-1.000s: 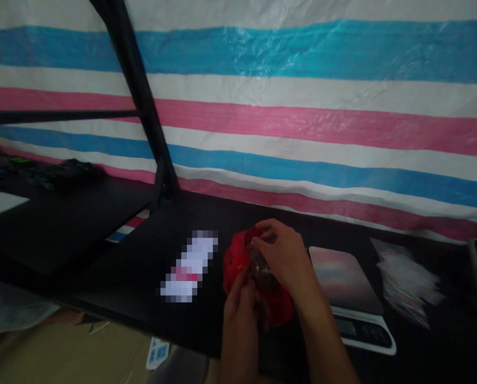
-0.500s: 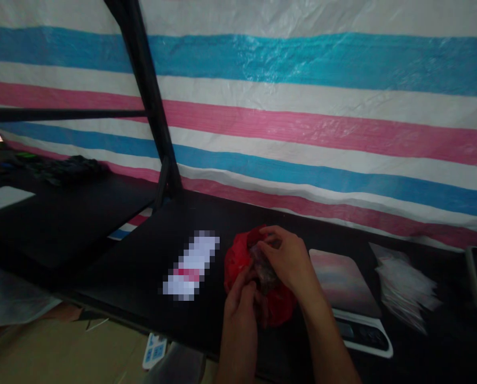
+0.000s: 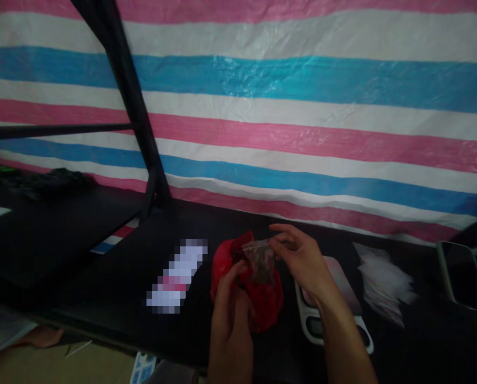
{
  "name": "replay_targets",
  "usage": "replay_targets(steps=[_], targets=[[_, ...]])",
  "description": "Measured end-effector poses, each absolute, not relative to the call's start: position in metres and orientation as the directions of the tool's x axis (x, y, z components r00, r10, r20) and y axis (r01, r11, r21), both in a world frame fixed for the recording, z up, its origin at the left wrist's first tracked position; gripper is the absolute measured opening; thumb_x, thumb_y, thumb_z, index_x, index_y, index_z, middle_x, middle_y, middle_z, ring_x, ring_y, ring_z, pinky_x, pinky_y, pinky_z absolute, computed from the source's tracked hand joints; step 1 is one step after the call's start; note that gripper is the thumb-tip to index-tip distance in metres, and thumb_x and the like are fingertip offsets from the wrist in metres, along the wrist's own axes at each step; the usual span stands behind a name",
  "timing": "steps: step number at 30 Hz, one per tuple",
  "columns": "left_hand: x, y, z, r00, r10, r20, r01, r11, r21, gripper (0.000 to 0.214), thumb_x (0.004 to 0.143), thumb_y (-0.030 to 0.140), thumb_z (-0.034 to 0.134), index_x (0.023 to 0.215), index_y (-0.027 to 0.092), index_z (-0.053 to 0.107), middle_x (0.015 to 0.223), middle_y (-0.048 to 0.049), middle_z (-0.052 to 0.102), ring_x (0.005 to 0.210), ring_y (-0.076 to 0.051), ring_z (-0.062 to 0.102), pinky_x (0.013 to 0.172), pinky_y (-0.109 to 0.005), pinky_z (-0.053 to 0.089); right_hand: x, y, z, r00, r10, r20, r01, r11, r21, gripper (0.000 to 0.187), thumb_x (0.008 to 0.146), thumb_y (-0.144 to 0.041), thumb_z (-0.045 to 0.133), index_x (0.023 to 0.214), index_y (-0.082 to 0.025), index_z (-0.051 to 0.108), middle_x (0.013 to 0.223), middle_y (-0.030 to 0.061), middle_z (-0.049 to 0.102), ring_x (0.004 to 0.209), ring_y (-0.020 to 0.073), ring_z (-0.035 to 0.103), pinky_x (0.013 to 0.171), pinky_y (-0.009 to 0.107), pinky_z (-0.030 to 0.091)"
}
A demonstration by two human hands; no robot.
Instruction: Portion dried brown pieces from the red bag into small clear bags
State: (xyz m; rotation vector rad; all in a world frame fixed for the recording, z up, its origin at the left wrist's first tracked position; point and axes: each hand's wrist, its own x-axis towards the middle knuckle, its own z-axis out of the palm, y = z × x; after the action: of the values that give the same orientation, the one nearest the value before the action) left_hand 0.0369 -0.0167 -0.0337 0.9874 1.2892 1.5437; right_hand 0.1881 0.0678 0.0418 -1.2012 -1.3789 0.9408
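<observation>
A small clear zip bag [image 3: 261,261] with brownish contents stands above the mouth of a crumpled red plastic bag [image 3: 268,309]. My right hand [image 3: 300,256] pinches the zip bag at its upper right edge, its other fingers loosely extended. Close to the zip bag's left side, my left hand [image 3: 232,296] is closed on the near rim of the red bag. The inside of the red bag is mostly hidden. Just right of it, partly behind my right forearm, lies a white digital scale [image 3: 308,325] with a shiny plate.
A pile of empty clear zip bags [image 3: 382,285] lies right of the scale, with a phone [image 3: 464,277] farther right. Left of the red bag is a blurred-out white strip [image 3: 178,277]. A black post [image 3: 128,90] rises behind the black table [image 3: 114,288]; striped sheeting [image 3: 302,128] hangs behind.
The zip bag has come up out of the red bag's opening in my right hand, and more of it shows. My left hand stays at the red bag. The view has shifted slightly.
</observation>
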Motion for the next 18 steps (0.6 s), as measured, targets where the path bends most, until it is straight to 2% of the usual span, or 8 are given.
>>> replay_targets(steps=[3, 5, 7, 8, 13, 18], targets=[[0.036, -0.017, -0.039, -0.317, 0.938, 0.138, -0.014, -0.150, 0.989, 0.040, 0.102, 0.046, 0.058, 0.136, 0.026, 0.067, 0.087, -0.0020, 0.068, 0.070, -0.017, 0.062, 0.066, -0.029, 0.054, 0.218, 0.059, 0.050, 0.100, 0.964, 0.245, 0.128, 0.232, -0.964, 0.044, 0.076, -0.042, 0.080, 0.114, -0.019, 0.076, 0.081, 0.0017, 0.075, 0.070, 0.0176, 0.067, 0.068, 0.030, 0.055], [0.036, -0.018, -0.039, -0.325, 0.923, 0.205, 0.067, -0.194, 0.979, 0.036, 0.103, 0.044, 0.058, 0.134, 0.027, 0.067, 0.106, -0.0053, 0.072, 0.087, -0.020, 0.067, 0.075, -0.030, 0.056, 0.243, 0.052, 0.053, 0.160, 0.953, 0.257, 0.148, 0.235, -0.961, 0.046, 0.075, -0.043, 0.082, 0.114, -0.020, 0.076, 0.079, 0.0012, 0.074, 0.070, 0.0180, 0.067, 0.069, 0.031, 0.055], [0.036, -0.018, -0.040, -0.338, 0.903, 0.266, 0.131, -0.235, 0.963, 0.034, 0.103, 0.043, 0.059, 0.132, 0.027, 0.067, 0.121, -0.0073, 0.070, 0.101, -0.022, 0.068, 0.082, -0.031, 0.056, 0.270, 0.046, 0.052, 0.223, 0.945, 0.238, 0.191, 0.198, -0.962, 0.047, 0.074, -0.043, 0.083, 0.115, -0.020, 0.076, 0.079, 0.0012, 0.074, 0.068, 0.0178, 0.066, 0.068, 0.031, 0.054], [0.036, -0.019, -0.040, -0.333, 0.898, 0.289, 0.153, -0.251, 0.956, 0.034, 0.103, 0.043, 0.059, 0.131, 0.027, 0.066, 0.122, -0.0075, 0.070, 0.102, -0.022, 0.068, 0.082, -0.031, 0.056, 0.283, 0.043, 0.050, 0.249, 0.945, 0.214, 0.216, 0.161, -0.963, 0.048, 0.073, -0.042, 0.082, 0.115, -0.020, 0.076, 0.079, 0.0013, 0.074, 0.066, 0.0176, 0.065, 0.066, 0.031, 0.053], [0.035, -0.018, -0.046, -0.299, 0.902, 0.311, 0.181, -0.266, 0.947, 0.035, 0.100, 0.046, 0.063, 0.128, 0.025, 0.066, 0.104, -0.0055, 0.067, 0.080, -0.019, 0.063, 0.066, -0.029, 0.052, 0.326, 0.039, 0.027, 0.335, 0.940, 0.074, 0.417, -0.077, -0.906, 0.031, 0.070, -0.030, 0.074, 0.098, -0.018, 0.076, 0.069, 0.0024, 0.074, 0.060, 0.0195, 0.064, 0.057, 0.030, 0.048], [0.040, -0.021, -0.040, -0.313, 0.887, 0.340, 0.196, -0.290, 0.937, 0.027, 0.102, 0.042, 0.061, 0.124, 0.027, 0.067, 0.099, -0.0023, 0.063, 0.070, -0.014, 0.058, 0.061, -0.025, 0.050, 0.335, 0.040, 0.017, 0.401, 0.907, 0.129, 0.549, -0.125, -0.827, 0.027, 0.076, -0.033, 0.069, 0.097, -0.017, 0.076, 0.076, 0.0048, 0.077, 0.068, 0.0215, 0.069, 0.065, 0.033, 0.048]])
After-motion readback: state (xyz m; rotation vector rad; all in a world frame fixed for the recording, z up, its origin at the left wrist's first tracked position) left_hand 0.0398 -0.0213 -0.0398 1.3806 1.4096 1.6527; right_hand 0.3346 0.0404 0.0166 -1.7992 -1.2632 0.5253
